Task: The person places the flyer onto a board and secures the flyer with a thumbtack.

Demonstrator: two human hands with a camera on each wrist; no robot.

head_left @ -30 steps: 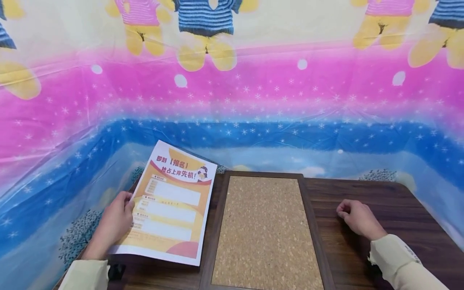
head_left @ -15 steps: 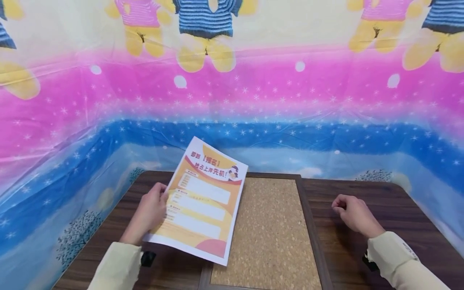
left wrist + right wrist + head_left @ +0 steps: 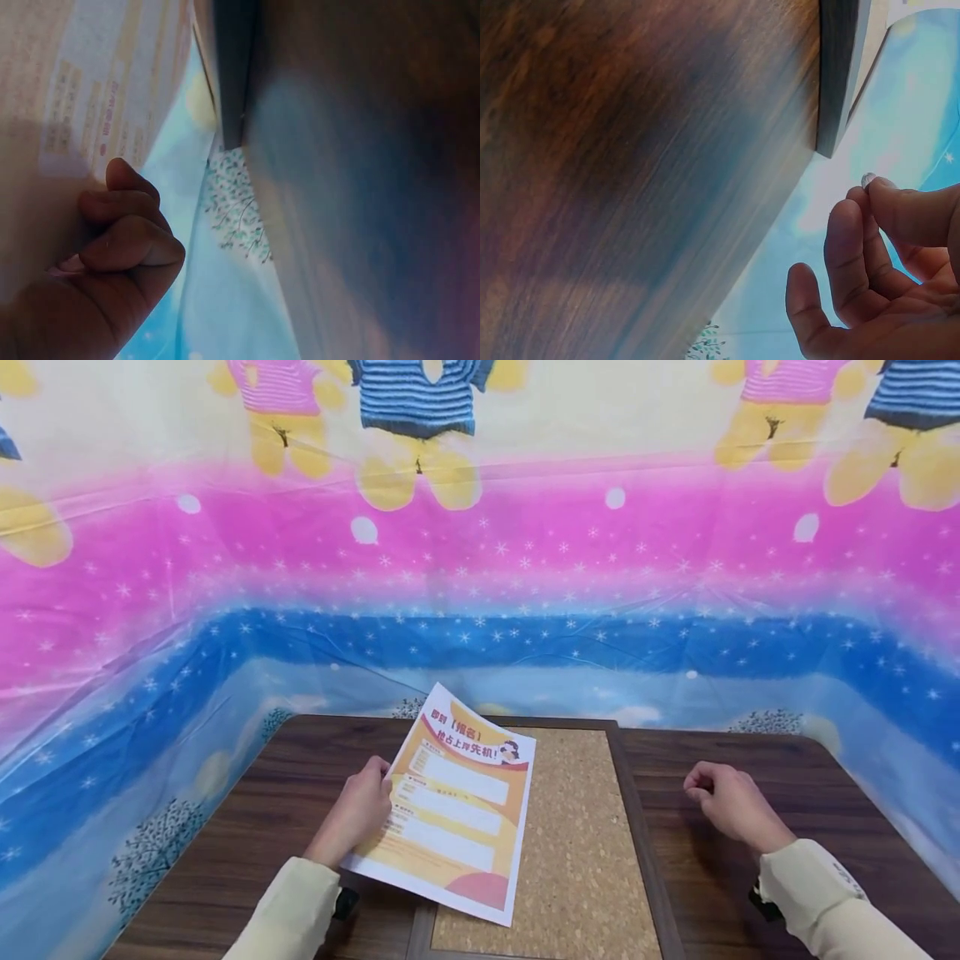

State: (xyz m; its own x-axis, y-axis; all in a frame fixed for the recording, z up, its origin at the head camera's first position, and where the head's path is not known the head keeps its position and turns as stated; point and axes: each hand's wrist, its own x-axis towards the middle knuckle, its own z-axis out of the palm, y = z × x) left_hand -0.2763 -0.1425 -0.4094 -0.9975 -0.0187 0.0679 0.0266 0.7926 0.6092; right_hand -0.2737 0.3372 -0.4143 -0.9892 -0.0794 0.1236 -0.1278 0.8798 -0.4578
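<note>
One printed sheet [image 3: 459, 793], long axis slanting, headed end pointing away from the person and somewhat right; located over the left part of a framed cork board [image 3: 585, 843], lower left corner over the table [image 3: 787, 753]. One left hand [image 3: 358, 810], pinching the sheet's left edge. One right hand [image 3: 737, 806], right of board, pinching a small shiny object [image 3: 868, 180], unidentifiable.

A dark brown wood-grain table [image 3: 817, 793] with rounded far corners carries a framed corkboard [image 3: 581, 860]. The board lies along the table's middle, its far end near the back edge, speckled tan cork set inside a dark wooden frame [image 3: 647, 853].
</note>
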